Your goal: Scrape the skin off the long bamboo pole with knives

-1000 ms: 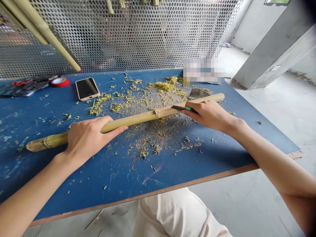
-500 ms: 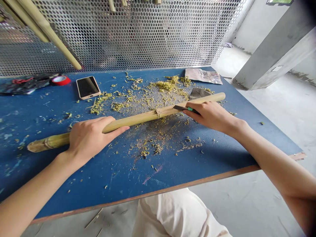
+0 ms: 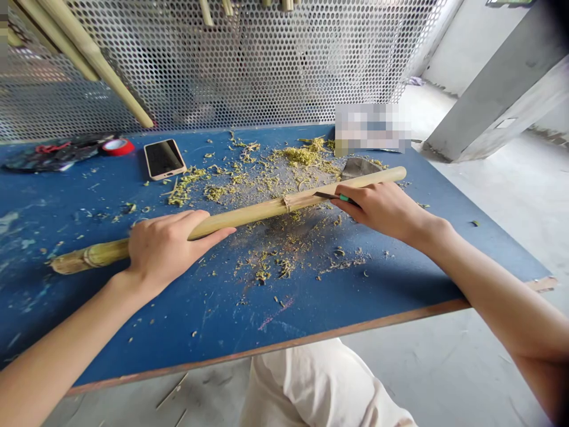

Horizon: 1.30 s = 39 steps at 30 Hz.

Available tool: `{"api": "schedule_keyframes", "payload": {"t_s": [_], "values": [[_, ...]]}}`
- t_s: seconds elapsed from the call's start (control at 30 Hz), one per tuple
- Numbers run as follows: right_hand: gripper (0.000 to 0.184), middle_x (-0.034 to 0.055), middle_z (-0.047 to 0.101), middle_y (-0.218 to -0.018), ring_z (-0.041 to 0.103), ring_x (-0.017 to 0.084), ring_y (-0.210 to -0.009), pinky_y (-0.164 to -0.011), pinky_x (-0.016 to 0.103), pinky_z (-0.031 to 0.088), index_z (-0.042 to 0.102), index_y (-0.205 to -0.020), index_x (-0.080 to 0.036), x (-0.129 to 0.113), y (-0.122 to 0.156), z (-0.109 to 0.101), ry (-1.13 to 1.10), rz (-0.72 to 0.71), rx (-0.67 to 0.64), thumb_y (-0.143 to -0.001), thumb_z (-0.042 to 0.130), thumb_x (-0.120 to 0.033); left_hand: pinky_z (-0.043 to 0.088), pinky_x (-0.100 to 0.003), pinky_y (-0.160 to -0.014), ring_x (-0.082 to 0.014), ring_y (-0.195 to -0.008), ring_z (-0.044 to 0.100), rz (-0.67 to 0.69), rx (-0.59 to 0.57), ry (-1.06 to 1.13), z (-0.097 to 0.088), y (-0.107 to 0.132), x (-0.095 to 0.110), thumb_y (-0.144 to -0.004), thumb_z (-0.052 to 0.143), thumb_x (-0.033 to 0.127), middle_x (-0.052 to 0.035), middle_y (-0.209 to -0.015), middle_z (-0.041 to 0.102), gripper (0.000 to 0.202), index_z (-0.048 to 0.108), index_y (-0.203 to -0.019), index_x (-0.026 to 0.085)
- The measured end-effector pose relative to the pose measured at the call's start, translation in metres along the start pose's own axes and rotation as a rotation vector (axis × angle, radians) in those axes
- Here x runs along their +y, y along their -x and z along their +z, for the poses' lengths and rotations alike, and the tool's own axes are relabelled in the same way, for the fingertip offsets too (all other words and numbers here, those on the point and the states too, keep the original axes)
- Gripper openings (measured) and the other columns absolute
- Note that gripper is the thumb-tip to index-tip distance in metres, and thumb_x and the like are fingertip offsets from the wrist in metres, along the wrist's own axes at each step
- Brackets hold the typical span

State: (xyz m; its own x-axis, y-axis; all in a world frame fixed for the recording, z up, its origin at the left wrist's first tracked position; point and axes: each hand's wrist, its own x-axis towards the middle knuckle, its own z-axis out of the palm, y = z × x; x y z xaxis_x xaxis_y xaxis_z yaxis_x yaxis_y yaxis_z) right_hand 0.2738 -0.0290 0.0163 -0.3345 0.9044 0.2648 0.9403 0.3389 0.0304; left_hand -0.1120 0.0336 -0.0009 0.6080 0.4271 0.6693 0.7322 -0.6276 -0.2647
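A long bamboo pole (image 3: pixel 251 213) lies slantwise over the blue table, its thicker rough end at the left and its pale end at the right. My left hand (image 3: pixel 166 246) is wrapped round the pole left of the middle, thumb along its near side. In my right hand (image 3: pixel 377 207) is a knife (image 3: pixel 326 195) with a dark blade and a green patch on its handle. The blade rests against the pole just right of its middle joint. Beneath and behind the pole lie greenish-yellow shavings (image 3: pixel 304 154). A grey block (image 3: pixel 359 167) sits behind the pole's right part.
A phone (image 3: pixel 164 159), a roll of red tape (image 3: pixel 117 146) and a dark bundle (image 3: pixel 48 155) lie at the back left. Behind the table stands a perforated metal screen (image 3: pixel 249 65). More bamboo poles (image 3: pixel 120 89) lean at the upper left. A concrete pillar (image 3: pixel 493 89) rises at the right.
The view has shifted slightly, so most things sit a little further right. Both hands keep their hold, and the knife stays at nearly the same spot on the bamboo pole.
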Motion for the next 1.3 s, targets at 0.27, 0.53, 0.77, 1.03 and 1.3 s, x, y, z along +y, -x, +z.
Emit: {"api": "schedule_keyframes", "payload": {"t_s": [0.27,0.53,0.77,1.03,1.3], "values": [[0.055,0.0103,0.069,-0.079,0.054,0.019,-0.065,-0.062,0.032,0.026,0.070,-0.109,-0.017,0.001,0.000,-0.004,-0.002,-0.024,-0.030,-0.107,0.028,-0.053,0.034,-0.030,-0.051,-0.0164,-0.056,0.063,-0.015,-0.044,-0.031,-0.003,0.001,0.000,-0.091,0.063,0.065,0.0016,-0.062,0.069,0.044,0.070,-0.078,0.024],[0.056,0.0098,0.067,-0.072,0.053,0.019,-0.061,-0.060,0.032,0.024,0.067,-0.108,-0.017,0.000,0.002,-0.014,0.090,-0.045,-0.099,-0.109,0.023,-0.052,0.038,-0.029,-0.053,-0.0165,-0.057,0.064,0.072,0.002,-0.079,-0.008,0.001,-0.003,-0.089,0.067,0.063,0.0018,-0.064,0.071,0.041,0.068,-0.081,0.023],[0.055,0.0100,0.064,-0.066,0.051,0.019,-0.055,-0.058,0.033,0.023,0.063,-0.109,-0.014,-0.011,0.009,-0.018,0.136,0.014,-0.100,-0.108,0.024,-0.052,0.037,-0.029,-0.053,-0.0160,-0.055,0.061,0.121,0.006,-0.141,-0.011,-0.001,-0.004,-0.090,0.066,0.063,0.0008,-0.064,0.070,0.041,0.066,-0.081,0.023],[0.050,0.0023,0.058,-0.064,0.046,0.014,-0.053,-0.053,0.031,0.030,0.064,-0.096,-0.021,0.000,0.003,-0.006,-0.234,0.011,-0.224,-0.108,0.027,-0.054,0.039,-0.029,-0.054,-0.0165,-0.058,0.064,0.064,-0.045,-0.109,-0.008,0.001,-0.004,-0.091,0.064,0.064,0.0010,-0.066,0.071,0.041,0.066,-0.081,0.025],[0.053,0.0092,0.064,-0.070,0.050,0.017,-0.055,-0.054,0.032,0.024,0.064,-0.105,-0.017,-0.002,0.003,-0.008,0.022,-0.004,-0.111,-0.107,0.026,-0.054,0.038,-0.028,-0.053,-0.0152,-0.056,0.064,0.066,-0.008,-0.088,-0.008,-0.001,-0.003,-0.090,0.065,0.063,0.0026,-0.062,0.070,0.042,0.067,-0.079,0.023]]}}
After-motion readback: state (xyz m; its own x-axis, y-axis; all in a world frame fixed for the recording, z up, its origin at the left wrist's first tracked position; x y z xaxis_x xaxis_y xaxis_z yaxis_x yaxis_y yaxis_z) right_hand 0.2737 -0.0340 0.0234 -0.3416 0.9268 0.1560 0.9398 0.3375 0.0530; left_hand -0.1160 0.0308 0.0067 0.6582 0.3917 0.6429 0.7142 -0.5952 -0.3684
